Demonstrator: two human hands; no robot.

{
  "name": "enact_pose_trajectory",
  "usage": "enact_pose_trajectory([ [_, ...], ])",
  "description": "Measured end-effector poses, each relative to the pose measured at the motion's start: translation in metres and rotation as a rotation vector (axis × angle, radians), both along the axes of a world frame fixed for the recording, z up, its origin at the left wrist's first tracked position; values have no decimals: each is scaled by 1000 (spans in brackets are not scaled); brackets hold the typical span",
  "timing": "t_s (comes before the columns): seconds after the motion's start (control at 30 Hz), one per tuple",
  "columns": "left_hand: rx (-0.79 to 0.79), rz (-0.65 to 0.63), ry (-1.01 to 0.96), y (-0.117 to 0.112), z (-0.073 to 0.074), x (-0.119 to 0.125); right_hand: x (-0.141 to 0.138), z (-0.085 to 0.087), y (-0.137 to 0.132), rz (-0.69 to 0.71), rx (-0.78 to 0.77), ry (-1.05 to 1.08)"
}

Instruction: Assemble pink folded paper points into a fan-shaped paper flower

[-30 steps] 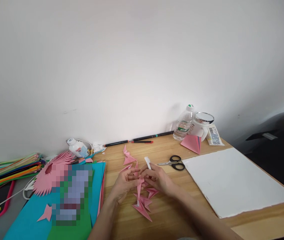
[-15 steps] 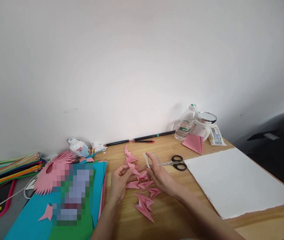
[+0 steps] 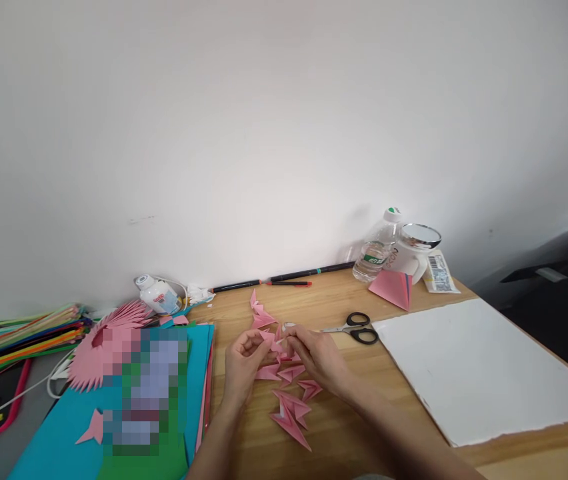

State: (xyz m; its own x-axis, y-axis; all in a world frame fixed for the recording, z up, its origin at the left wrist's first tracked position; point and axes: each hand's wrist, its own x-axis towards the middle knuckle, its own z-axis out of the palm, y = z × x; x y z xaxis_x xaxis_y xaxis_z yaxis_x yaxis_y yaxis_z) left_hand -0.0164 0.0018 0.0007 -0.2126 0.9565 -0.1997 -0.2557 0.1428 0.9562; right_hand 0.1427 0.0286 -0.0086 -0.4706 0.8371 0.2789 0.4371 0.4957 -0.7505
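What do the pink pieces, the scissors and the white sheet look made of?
Pink pieces: paper, matte, with sharp fold creases. Scissors: shiny metal blades, black handles that look like plastic. White sheet: matte and flat with a slightly ragged near edge; thick paper or foam board, cannot tell which.

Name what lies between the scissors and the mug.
A pink folded paper piece lies between the scissors and the mug, seen in the head view.
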Motion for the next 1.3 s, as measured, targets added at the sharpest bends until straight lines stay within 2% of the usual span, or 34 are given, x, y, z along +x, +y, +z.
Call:
enact_pose_trajectory([
  [0.1,-11,-20,18,-1,3,3,-5,-8,-1,-14,10,90],
  [0.27,-28,-58,65,-3,6,6,-7,-13,2,-136,-6,121],
  [0.37,-9,-96,88,-3,2,7,-6,-12,4,-133,-54,130],
  [0.53,-2,-86,79,-4,-6,7,-8,-10,4,-136,-85,158],
  [0.83,-3,-123,126,-3,-10,4,-10,-9,2,-178,-126,140],
  [1.07,-8,-160,196,-3,-7,5,-10,-11,3,-184,-99,119],
  [1.3,3,-144,188,-3,-2,8,-10,-11,2,-192,-73,101],
])
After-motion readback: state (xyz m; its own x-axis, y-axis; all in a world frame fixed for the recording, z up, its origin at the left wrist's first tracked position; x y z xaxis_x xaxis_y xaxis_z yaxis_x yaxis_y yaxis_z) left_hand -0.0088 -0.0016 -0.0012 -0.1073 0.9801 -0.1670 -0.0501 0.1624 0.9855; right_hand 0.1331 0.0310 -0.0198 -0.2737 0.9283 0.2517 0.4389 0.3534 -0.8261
